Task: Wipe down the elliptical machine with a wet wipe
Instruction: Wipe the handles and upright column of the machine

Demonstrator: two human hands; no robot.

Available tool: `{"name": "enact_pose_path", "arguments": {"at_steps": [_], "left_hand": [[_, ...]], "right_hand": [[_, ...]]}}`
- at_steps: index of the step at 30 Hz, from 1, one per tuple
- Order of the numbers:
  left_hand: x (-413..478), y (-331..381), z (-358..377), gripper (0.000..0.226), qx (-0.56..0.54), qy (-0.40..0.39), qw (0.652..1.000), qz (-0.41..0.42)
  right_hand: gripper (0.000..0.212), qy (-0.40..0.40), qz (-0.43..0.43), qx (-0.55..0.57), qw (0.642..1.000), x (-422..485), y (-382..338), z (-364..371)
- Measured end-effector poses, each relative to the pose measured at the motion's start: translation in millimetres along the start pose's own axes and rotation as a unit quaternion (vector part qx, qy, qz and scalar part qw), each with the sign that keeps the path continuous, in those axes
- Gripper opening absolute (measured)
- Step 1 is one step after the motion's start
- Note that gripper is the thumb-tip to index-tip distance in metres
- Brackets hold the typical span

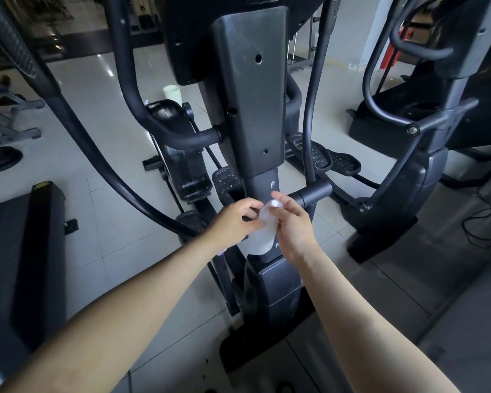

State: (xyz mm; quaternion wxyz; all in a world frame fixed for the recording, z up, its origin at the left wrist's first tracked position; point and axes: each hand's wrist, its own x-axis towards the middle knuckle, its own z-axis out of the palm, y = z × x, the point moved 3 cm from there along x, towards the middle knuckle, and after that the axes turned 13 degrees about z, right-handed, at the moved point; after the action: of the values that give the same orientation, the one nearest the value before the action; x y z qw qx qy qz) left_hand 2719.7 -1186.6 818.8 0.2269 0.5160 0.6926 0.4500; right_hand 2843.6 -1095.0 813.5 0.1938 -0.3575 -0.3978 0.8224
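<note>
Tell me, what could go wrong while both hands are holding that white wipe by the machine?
The wet wipe is only pinched between the left hand and right hand, so it might slip and fall onto the floor tiles and get dirty. It looks bunched up, so it may clean only a thin strip of the post. The dusty-looking upper panel could be missed.

My forearms reach in from 7 and 5 o'clock; my left hand (233, 222) and right hand (293, 226) meet at centre, curled fingers pinching the wet wipe (262, 236).
</note>
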Motion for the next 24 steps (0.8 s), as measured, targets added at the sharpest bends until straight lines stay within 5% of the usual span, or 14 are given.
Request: {"name": "enact_pose_path", "arguments": {"at_steps": [4, 9, 19, 22, 24], "left_hand": [[4.4, -7.3, -1.7, 0.004, 0.023, 0.043, 0.999, 0.000], [10.1, -5.3, -1.4, 0.006, 0.003, 0.110, 0.994, -0.024], [31.6, -6.5, 7.3, 0.019, -0.143, 0.162, 0.973, -0.086], [38.2, -8.0, 9.1, 0.014, -0.137, 0.153, 0.975, -0.088], [39.6, -12.4, 5.0, 0.014, -0.108, 0.181, 0.972, -0.105]], "right_hand": [[0.041, 0.075, -0.034, -0.158, 0.984, -1.4, -2.2, -8.2], [0.016, 0.163, -0.099, -0.278, 0.941, 6.4, 1.5, -12.5], [0.029, 0.115, -0.146, -0.192, 0.964, 6.2, 4.8, -0.8], [0.009, 0.155, -0.099, -0.148, 0.972, 21.4, 3.0, -1.0], [0.012, 0.192, -0.046, -0.074, 0.977, 33.8, 2.2, -6.1]]}}
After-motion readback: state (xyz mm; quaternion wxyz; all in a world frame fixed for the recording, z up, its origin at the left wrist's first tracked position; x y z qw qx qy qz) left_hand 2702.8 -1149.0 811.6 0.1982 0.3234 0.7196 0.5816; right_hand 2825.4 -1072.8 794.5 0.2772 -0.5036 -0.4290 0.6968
